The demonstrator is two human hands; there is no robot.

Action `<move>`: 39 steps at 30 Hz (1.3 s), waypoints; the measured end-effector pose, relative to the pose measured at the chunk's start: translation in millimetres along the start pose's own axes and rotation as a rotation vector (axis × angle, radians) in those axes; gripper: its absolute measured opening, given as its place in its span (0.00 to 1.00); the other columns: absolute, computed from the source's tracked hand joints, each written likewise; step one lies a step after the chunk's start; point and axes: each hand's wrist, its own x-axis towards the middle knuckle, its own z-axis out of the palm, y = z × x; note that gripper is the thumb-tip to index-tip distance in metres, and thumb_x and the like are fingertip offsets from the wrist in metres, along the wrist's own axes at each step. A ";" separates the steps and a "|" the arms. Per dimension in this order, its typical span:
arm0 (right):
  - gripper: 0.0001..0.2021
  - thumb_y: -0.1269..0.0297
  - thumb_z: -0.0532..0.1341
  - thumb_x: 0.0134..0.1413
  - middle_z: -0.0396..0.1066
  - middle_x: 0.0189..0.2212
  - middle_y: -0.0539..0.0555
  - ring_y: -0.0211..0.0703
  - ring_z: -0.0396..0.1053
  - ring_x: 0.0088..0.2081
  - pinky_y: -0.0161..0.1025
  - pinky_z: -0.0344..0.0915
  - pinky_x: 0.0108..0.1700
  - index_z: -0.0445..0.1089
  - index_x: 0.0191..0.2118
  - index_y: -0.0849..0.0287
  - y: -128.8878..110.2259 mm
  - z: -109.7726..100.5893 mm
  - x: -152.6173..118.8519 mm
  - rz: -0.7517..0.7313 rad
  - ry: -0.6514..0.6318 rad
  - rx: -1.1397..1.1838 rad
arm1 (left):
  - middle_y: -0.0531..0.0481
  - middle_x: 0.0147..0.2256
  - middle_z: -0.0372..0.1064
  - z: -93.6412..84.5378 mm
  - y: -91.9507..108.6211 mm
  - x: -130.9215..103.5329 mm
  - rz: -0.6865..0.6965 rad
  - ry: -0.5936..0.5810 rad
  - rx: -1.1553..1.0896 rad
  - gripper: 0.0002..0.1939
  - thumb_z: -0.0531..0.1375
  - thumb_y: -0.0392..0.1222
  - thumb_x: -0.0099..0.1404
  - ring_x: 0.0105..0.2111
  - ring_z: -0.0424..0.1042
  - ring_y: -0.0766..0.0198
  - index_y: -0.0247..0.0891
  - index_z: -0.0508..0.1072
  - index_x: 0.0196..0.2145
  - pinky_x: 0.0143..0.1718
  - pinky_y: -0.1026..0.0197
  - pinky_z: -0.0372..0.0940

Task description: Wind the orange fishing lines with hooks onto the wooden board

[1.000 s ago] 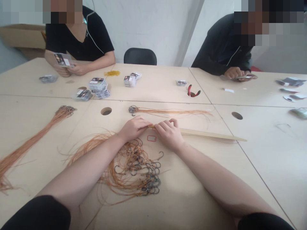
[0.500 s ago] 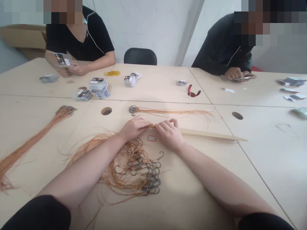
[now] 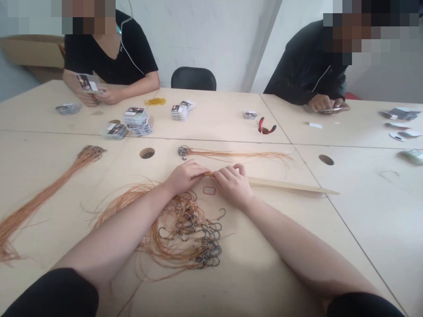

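Both hands meet near the middle of the table around one end of a long, flat wooden strip (image 3: 291,186). My left hand (image 3: 187,176) is closed, with its fingertips pinching the strip's left end. Curled over the strip just beside it is my right hand (image 3: 233,185); the rest of the strip runs out to the right, a thin line lying along it. Whether a line or hook sits between the fingertips is hidden. Below my hands, partly under my left forearm, lies a tangled heap of fishing hooks (image 3: 209,251) on orange lines. A small red-bordered label (image 3: 209,190) is just below the fingers.
Beyond my hands lies a straight bundle of hooked lines (image 3: 231,153); another bundle (image 3: 49,196) lies left. Farther back are stacked small plastic boxes (image 3: 135,115), red-handled pliers (image 3: 267,126) and yellow strands (image 3: 155,101). Two people sit opposite, one holding a box, one a phone. Round holes (image 3: 147,153) pierce the table.
My hands and the strip hold nearly the same position. The view has shifted very slightly. The hands of the person at right have moved a little on the phone.
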 end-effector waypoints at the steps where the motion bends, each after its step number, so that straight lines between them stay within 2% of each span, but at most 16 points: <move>1: 0.09 0.63 0.51 0.62 0.65 0.27 0.50 0.39 0.59 0.34 0.43 0.46 0.45 0.63 0.32 0.58 -0.1 0.0 0.0 0.000 -0.002 0.000 | 0.48 0.39 0.74 -0.1 0.0 0.1 0.000 0.000 -0.001 0.13 0.53 0.38 0.64 0.39 0.68 0.63 0.38 0.73 0.44 0.43 0.58 0.64; 28: 0.09 0.63 0.51 0.62 0.66 0.27 0.50 0.39 0.59 0.34 0.43 0.47 0.45 0.63 0.32 0.58 -0.1 -0.8 1.0 0.005 -0.001 0.008 | 0.48 0.38 0.74 -1.0 0.9 2.2 -0.023 -0.017 -0.030 0.12 0.53 0.38 0.64 0.39 0.67 0.63 0.39 0.73 0.43 0.43 0.58 0.62; 31: 0.06 0.65 0.52 0.61 0.67 0.31 0.51 0.40 0.60 0.36 0.43 0.47 0.45 0.64 0.35 0.58 0.3 -2.7 1.1 0.014 0.009 0.021 | 0.48 0.33 0.72 -3.9 9.0 4.7 -0.108 -0.074 -0.084 0.10 0.54 0.39 0.63 0.35 0.67 0.64 0.37 0.73 0.38 0.39 0.61 0.62; 35: 0.05 0.71 0.52 0.59 0.68 0.34 0.52 0.40 0.61 0.38 0.43 0.48 0.45 0.64 0.36 0.58 2.2 -3.8 0.3 0.008 0.025 0.043 | 0.54 0.22 0.62 -6.3 21.0 6.4 -0.389 -0.224 -0.267 0.07 0.55 0.40 0.59 0.22 0.61 0.70 0.34 0.69 0.27 0.24 0.67 0.57; 39: 0.06 0.72 0.52 0.59 0.68 0.36 0.52 0.41 0.60 0.39 0.42 0.48 0.46 0.65 0.36 0.57 3.7 -3.1 0.3 0.000 0.007 0.076 | 0.56 0.21 0.57 -4.7 24.4 8.4 -0.522 -0.269 -0.511 0.07 0.55 0.39 0.57 0.22 0.57 0.72 0.33 0.64 0.24 0.23 0.68 0.54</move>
